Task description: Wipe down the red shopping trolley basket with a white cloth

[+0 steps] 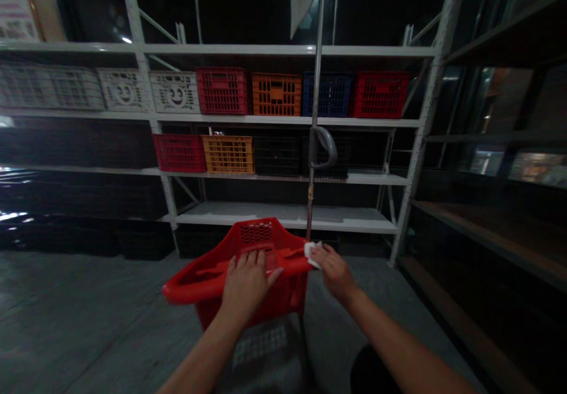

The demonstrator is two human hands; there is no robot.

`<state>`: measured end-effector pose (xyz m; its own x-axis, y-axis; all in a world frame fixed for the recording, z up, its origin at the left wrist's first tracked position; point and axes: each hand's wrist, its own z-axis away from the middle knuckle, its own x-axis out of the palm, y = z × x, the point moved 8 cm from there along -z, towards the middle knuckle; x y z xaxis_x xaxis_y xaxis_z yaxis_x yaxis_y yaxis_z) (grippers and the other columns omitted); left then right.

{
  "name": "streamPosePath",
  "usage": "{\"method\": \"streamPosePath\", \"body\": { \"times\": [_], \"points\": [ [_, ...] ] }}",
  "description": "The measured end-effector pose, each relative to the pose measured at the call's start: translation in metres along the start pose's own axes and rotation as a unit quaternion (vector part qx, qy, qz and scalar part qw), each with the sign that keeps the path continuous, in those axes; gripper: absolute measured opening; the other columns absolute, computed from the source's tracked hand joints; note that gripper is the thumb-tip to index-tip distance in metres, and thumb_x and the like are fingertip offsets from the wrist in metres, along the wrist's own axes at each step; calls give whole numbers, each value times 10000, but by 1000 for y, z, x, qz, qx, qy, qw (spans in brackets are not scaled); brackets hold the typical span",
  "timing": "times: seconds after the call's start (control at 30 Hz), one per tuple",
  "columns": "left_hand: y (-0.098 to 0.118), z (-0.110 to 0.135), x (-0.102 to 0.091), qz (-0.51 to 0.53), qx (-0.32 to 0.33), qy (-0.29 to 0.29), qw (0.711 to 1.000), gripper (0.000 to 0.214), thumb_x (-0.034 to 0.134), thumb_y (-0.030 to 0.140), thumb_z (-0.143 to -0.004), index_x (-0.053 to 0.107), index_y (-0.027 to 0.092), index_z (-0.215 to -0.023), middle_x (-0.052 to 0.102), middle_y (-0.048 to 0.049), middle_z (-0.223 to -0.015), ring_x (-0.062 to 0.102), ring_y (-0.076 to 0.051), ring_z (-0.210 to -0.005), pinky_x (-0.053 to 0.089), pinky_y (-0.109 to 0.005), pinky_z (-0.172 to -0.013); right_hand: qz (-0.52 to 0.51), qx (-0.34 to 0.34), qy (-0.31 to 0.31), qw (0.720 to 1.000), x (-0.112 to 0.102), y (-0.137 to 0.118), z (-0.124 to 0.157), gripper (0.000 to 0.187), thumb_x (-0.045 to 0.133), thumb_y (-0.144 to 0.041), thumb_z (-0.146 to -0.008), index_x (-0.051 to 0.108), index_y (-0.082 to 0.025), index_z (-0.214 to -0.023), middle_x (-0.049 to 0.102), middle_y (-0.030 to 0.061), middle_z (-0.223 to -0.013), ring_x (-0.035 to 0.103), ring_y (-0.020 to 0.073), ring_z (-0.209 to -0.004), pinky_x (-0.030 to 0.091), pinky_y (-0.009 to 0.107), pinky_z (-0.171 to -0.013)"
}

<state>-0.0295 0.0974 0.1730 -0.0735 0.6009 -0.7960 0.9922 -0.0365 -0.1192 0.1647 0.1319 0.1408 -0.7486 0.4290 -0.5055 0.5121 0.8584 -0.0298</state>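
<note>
A red plastic shopping cart (186, 290) stands in front of me, its rim and handle bar toward me. My left hand (248, 282) rests on the bar with fingers laid over it and the thumb stretched to the right. At the cart's right corner, my right hand (333, 267) presses a crumpled white cloth or tissue (312, 254) against the red rim. From that same corner rises a metal pole (316, 87), with a grey curved handle (326, 147) partway up and a pale sign plate at its top.
A white metal rack (283, 120) stands behind the cart, with red, orange, blue, white and black crates on its shelves, such as an orange crate (277, 94) and a yellow crate (228, 154). Another dark shelf unit (487, 228) runs along the right. The floor (110, 323) is grey.
</note>
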Motion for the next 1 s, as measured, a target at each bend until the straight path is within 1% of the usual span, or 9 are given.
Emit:
{"method": "streamPosePath", "body": {
  "times": [0.1,0.17,0.33,0.43,0.5,0.6,0.77,0.93,1.0],
  "points": [
    [2,-1,3,-9,-2,7,1000,567,338,539,-836,552,113,-1143,610,-156,-1104,521,-297,-1018,316,-462,-930,32,135,123,983,-29,46,25,479,332,-37,-777,581,-209,-1149,612,68,-1143,543,193,-1097,397,461,-978],
    [7,-4,5,-12,-3,15,1000,577,334,543,-835,549,107,-1146,609,-158,-1102,519,-305,-1015,315,-470,-924,4,219,173,960,-26,53,35,438,360,-71,-783,590,-191,-1135,615,88,-1117,557,212,-1063,447,436,-919],
    [21,-10,8,-14,-5,19,1000,595,316,550,-835,552,95,-1137,619,-167,-1056,525,-318,-989,325,-474,-894,-97,292,261,915,25,-8,26,294,411,-144,-820,672,-178,-952,593,99,-990,565,212,-955,470,369,-843],
    [23,-12,9,-11,1,16,1000,591,307,550,-838,550,102,-1139,620,-166,-1055,532,-311,-984,325,-462,-895,-135,292,253,912,48,-38,15,282,427,-134,-823,670,-205,-946,585,70,-916,562,189,-893,468,334,-807],
    [23,-12,9,-6,6,15,1000,590,296,546,-843,551,102,-1136,617,-165,-1068,532,-308,-990,324,-455,-900,-142,284,250,915,48,-39,12,258,443,-140,-829,662,-204,-949,590,64,-895,561,182,-873,462,322,-800],
    [21,-12,10,-2,7,15,1000,591,295,542,-845,550,97,-1139,613,-165,-1079,525,-313,-1006,324,-456,-904,-118,290,277,908,27,-13,15,200,472,-192,-834,658,-180,-908,582,70,-877,553,187,-868,444,326,-812],
    [23,-11,11,0,2,19,1000,589,304,545,-841,555,97,-1128,608,-167,-1086,522,-314,-1011,321,-464,-910,-88,393,277,872,0,40,18,215,504,-318,-816,631,-145,-806,529,65,-816,536,182,-761,447,300,-719],
    [23,-10,9,1,6,27,1000,581,308,540,-842,562,96,-1117,615,-167,-1074,529,-306,-1002,327,-454,-906,-68,318,174,930,12,2,8,187,416,-259,-854,582,-171,-847,559,65,-837,531,189,-814,415,305,-769],
    [23,-10,7,2,10,28,1000,573,312,534,-843,564,97,-1115,617,-164,-1072,536,-299,-989,330,-451,-907,-69,308,158,936,15,-7,11,191,399,-253,-856,571,-172,-841,568,71,-827,534,194,-816,411,305,-767]
  ]
}}
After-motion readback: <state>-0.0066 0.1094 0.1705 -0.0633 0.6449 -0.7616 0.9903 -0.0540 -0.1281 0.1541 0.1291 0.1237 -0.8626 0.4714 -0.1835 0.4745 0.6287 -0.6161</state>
